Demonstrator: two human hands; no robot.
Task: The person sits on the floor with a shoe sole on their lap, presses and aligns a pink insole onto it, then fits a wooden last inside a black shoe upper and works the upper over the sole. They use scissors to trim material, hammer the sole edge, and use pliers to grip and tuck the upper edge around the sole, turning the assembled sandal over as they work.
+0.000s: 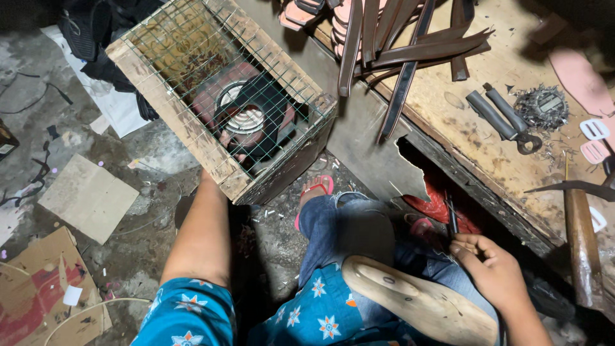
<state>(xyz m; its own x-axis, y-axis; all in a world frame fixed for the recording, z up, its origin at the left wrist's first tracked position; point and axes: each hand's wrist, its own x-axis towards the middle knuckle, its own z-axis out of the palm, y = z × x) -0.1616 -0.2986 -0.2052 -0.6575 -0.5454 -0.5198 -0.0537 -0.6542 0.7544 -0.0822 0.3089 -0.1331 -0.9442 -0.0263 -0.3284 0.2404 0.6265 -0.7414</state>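
My left arm stretches out to the wooden crate (pixel 192 122) with its wire-mesh top, and my left hand (pixel 225 148) is tucked inside under the mesh, so I cannot tell whether it is open or gripping anything. Inside the crate sits a round heater coil (pixel 246 115) on a reddish base. Over on the right, my right hand (pixel 490 266) is curled, fingers drawn together around a thin dark tool (pixel 451 214) that points up toward the gap under the desk (pixel 474 138). Across my lap lies a wooden shoe last (pixel 416 298), just beside that right hand, resting on my jeans. My foot in a red sandal (pixel 317 189) shows near the crate's near corner. Far on the desk, dark leather straps (pixel 410 45) fan out, with grey-handled pliers (pixel 503 115) to their right beside a heap of metal shavings (pixel 541 106). A hammer (pixel 580 218) leans at the right edge. Cardboard scraps (pixel 86 195) litter the floor on the left.
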